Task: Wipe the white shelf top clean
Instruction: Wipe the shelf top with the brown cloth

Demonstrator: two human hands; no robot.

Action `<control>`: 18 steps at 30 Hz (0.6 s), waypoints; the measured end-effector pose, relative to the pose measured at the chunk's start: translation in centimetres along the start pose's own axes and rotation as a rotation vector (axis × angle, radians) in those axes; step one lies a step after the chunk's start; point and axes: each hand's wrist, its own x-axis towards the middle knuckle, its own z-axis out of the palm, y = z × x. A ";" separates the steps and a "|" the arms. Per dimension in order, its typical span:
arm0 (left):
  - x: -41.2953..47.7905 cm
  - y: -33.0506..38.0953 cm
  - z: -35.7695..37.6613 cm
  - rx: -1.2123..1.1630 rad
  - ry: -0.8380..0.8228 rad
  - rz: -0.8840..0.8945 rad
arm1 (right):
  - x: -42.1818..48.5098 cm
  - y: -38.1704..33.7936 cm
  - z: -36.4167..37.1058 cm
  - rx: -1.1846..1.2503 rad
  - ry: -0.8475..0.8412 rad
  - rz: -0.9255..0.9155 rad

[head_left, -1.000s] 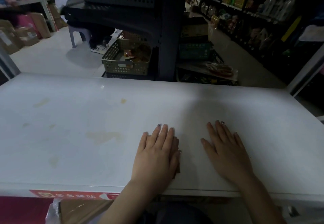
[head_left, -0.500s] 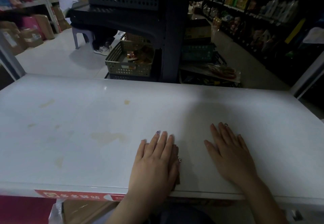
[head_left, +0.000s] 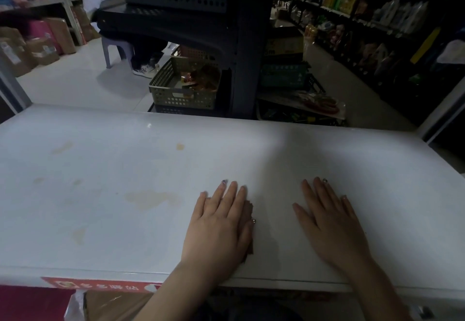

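The white shelf top fills the lower half of the head view. Yellowish stains mark it, the largest just left of my left hand and a small round one farther back. My left hand lies flat with straight fingers, pressing a small dark brown cloth; only the cloth's right edge shows past my fingers. My right hand rests flat on the bare surface to the right, fingers straight, holding nothing.
Beyond the far edge stands a dark rack with a perforated basket of goods at floor level. A seated person's legs and a stool are back left. Stocked shelves line the right aisle. Cardboard boxes sit at left.
Both hands stay flat in the same spots on the shelf top. Only my view has shifted a little.
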 end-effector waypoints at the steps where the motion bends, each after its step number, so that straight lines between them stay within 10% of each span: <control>1: 0.2 -0.1 0.0 -0.002 -0.006 -0.007 | 0.0 0.0 0.0 -0.001 0.002 -0.001; 18: 5.3 -1.4 0.4 0.003 -0.107 -0.041 | 0.2 0.2 0.4 -0.003 0.042 -0.004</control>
